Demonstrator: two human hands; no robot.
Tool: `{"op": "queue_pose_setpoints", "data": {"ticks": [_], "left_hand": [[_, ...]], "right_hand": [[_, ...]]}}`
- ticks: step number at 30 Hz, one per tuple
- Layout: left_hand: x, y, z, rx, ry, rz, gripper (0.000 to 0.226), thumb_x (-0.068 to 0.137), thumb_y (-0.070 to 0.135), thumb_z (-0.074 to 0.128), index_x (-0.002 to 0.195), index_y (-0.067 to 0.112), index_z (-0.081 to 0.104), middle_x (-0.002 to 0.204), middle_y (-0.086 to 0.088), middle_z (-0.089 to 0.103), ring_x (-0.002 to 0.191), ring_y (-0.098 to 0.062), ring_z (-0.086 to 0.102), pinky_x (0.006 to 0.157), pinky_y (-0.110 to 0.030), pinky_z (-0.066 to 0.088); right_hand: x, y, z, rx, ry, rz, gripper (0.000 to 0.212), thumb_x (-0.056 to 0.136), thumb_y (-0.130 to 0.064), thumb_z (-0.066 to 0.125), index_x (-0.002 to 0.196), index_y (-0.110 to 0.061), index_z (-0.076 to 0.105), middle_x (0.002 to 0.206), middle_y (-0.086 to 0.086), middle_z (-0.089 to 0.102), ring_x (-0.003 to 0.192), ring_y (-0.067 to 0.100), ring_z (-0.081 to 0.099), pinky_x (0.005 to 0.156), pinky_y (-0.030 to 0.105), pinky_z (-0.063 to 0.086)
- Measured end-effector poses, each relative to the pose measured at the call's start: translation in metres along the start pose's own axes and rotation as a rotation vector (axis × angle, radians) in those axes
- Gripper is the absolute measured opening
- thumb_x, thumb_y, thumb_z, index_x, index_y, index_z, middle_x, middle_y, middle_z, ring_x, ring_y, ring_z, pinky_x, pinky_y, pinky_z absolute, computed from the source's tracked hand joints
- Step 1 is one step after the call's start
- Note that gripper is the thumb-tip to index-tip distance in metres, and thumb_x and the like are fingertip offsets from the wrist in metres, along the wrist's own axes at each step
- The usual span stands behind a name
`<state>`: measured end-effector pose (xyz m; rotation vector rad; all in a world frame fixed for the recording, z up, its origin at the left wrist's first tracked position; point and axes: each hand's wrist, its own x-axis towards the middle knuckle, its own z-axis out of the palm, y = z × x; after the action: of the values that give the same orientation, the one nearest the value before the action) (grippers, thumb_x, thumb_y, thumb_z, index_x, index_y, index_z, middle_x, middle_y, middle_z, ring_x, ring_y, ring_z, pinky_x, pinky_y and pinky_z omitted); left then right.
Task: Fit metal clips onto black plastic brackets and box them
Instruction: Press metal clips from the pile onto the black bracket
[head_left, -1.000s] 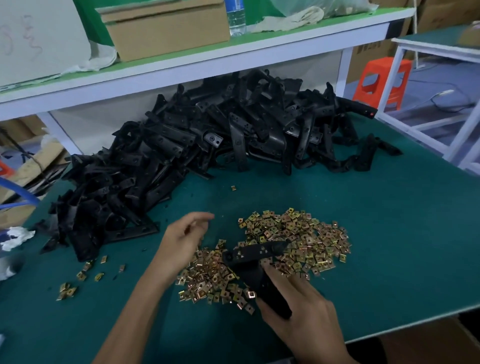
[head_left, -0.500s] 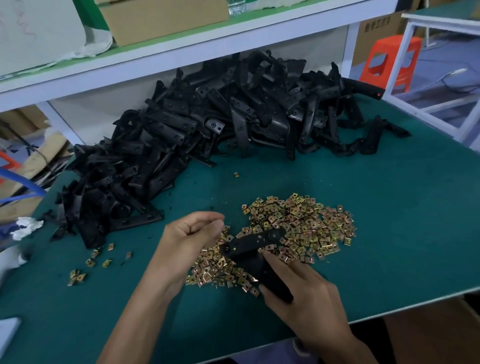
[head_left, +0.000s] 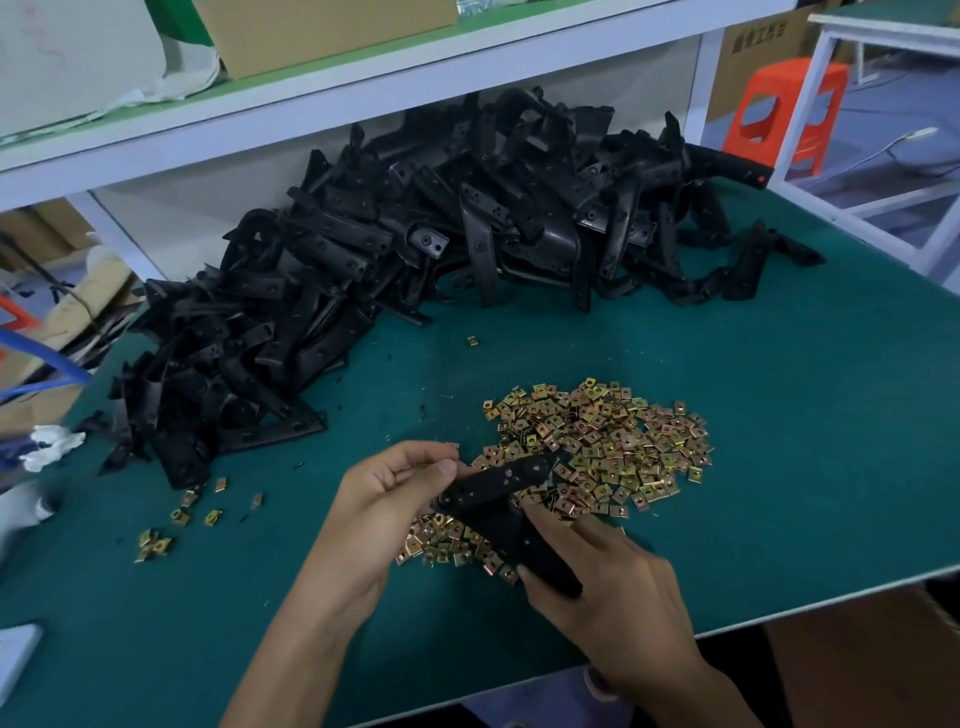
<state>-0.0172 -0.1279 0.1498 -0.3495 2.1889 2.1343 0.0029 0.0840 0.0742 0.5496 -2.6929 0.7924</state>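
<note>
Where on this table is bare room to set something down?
The widest bare mat lies right of the clip heap, up to its right edge. Another patch lies near-left, in front of the loose clips. The bracket pile crowds the back and left.

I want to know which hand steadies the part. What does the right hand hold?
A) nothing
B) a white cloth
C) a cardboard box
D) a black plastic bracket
D: the right hand grips the lower end of a black plastic bracket, held just above the pile of metal clips.
</note>
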Motion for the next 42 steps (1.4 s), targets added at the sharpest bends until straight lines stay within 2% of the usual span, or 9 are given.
{"op": "queue_pose_setpoints", "data": {"ticks": [7,13,18,21,25,30,35,38,42], "left_hand": [[-0.004,-0.009,0.005,0.003,0.054,0.028,0.010,0.091,0.010,0.070,0.100,0.009,0.075,0.090,-0.018,0.077,0.088,-0.027,0.071,0.093,-0.042,0.050],[-0.010,-0.011,0.004,0.091,-0.037,0.097,0.017,0.082,0.021,0.083,0.097,0.024,0.076,0.086,-0.006,0.077,0.078,-0.009,0.067,0.075,-0.021,0.051],[-0.011,-0.016,0.008,0.359,0.064,0.228,0.032,0.080,0.021,0.086,0.099,0.042,0.072,0.088,0.005,0.073,0.075,-0.016,0.066,0.068,-0.027,0.052],[-0.009,-0.012,0.007,0.347,0.019,0.222,0.031,0.079,0.020,0.086,0.098,0.040,0.073,0.086,0.000,0.074,0.077,-0.024,0.065,0.072,-0.036,0.054],[-0.006,-0.009,0.001,0.156,-0.065,0.177,0.011,0.087,0.018,0.077,0.096,0.024,0.077,0.088,-0.006,0.077,0.081,-0.012,0.068,0.074,-0.020,0.053],[0.012,-0.013,-0.007,0.075,0.246,0.151,0.014,0.092,0.011,0.070,0.089,0.021,0.078,0.081,0.001,0.075,0.075,-0.008,0.065,0.071,-0.018,0.051],[0.027,-0.017,-0.077,0.664,0.581,0.182,0.011,0.095,0.021,0.065,0.097,0.028,0.074,0.093,0.014,0.073,0.081,-0.004,0.067,0.075,-0.028,0.051],[0.030,-0.019,-0.111,1.072,0.625,0.018,0.019,0.092,0.015,0.065,0.108,0.018,0.075,0.107,-0.008,0.073,0.097,-0.032,0.066,0.095,-0.043,0.046],[0.041,-0.012,-0.090,1.045,0.489,0.144,0.017,0.093,0.014,0.066,0.108,0.017,0.074,0.114,-0.009,0.073,0.096,-0.030,0.069,0.096,-0.039,0.048]], "right_hand": [[0.000,0.001,0.001,-0.018,-0.003,-0.014,0.064,0.070,-0.046,0.078,0.131,-0.035,0.065,0.078,-0.013,0.061,0.063,0.013,0.064,0.043,0.028,0.049],[0.000,0.000,-0.001,0.010,-0.006,0.038,0.061,0.077,-0.053,0.068,0.135,-0.039,0.060,0.084,-0.014,0.063,0.067,0.013,0.065,0.046,0.028,0.048],[0.000,-0.001,-0.002,0.037,-0.015,0.051,0.061,0.079,-0.053,0.068,0.138,-0.040,0.057,0.089,-0.014,0.065,0.071,0.015,0.066,0.048,0.031,0.051],[0.001,-0.001,-0.004,0.047,-0.016,0.065,0.061,0.078,-0.053,0.067,0.137,-0.041,0.058,0.087,-0.015,0.063,0.070,0.013,0.065,0.048,0.031,0.050],[0.001,-0.001,-0.002,0.020,-0.012,0.031,0.064,0.073,-0.046,0.078,0.134,-0.037,0.063,0.081,-0.013,0.062,0.065,0.013,0.064,0.045,0.028,0.049],[0.001,0.001,0.002,-0.013,-0.031,-0.040,0.068,0.066,-0.040,0.088,0.130,-0.034,0.067,0.076,-0.015,0.060,0.064,0.009,0.062,0.045,0.021,0.042],[0.000,0.002,0.001,0.025,0.002,-0.021,0.062,0.072,-0.046,0.076,0.132,-0.034,0.064,0.077,-0.015,0.060,0.063,0.009,0.059,0.043,0.025,0.047],[0.001,0.001,0.002,0.048,-0.001,-0.009,0.061,0.074,-0.048,0.075,0.132,-0.034,0.063,0.079,-0.015,0.061,0.063,0.010,0.060,0.043,0.027,0.050],[0.000,0.001,0.002,0.050,0.003,0.019,0.060,0.075,-0.050,0.072,0.133,-0.036,0.062,0.081,-0.016,0.063,0.064,0.010,0.061,0.044,0.027,0.050]]}}
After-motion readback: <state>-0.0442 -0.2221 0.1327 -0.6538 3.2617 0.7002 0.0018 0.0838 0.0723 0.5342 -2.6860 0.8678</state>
